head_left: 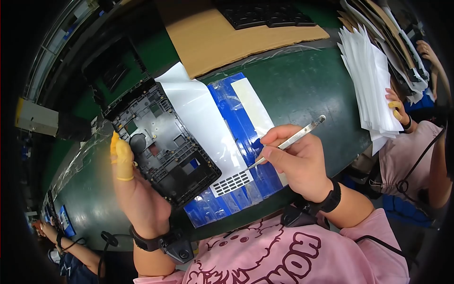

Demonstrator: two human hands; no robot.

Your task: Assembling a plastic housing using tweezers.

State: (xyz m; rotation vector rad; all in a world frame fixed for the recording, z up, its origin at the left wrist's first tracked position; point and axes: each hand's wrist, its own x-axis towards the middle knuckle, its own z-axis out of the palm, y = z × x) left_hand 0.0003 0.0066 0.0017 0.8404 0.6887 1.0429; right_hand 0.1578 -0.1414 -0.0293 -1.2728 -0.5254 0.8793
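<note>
My left hand [139,199], with yellow finger cots on its fingertips, grips a black plastic housing [163,137] by its left side. The housing is tilted, and its ribbed inside with small brass-coloured inserts and a grey plate faces me. Some of my left fingers are hidden behind it. My right hand [300,163] is closed round metal tweezers [302,135] in a pen-like hold. Their tip points down at a white sheet of small dark rectangular stickers [231,183]. Whether the tip touches a sticker, I cannot tell. White backing paper [201,111] runs up from the stickers.
Under the paper lies a blue taped board [213,206] with a cream strip [253,106]. Brown cardboard [203,38] carrying black parts [265,14] is at the back of the green table [331,104]. At right, another person's hand [399,109] touches stacked white sheets [369,80].
</note>
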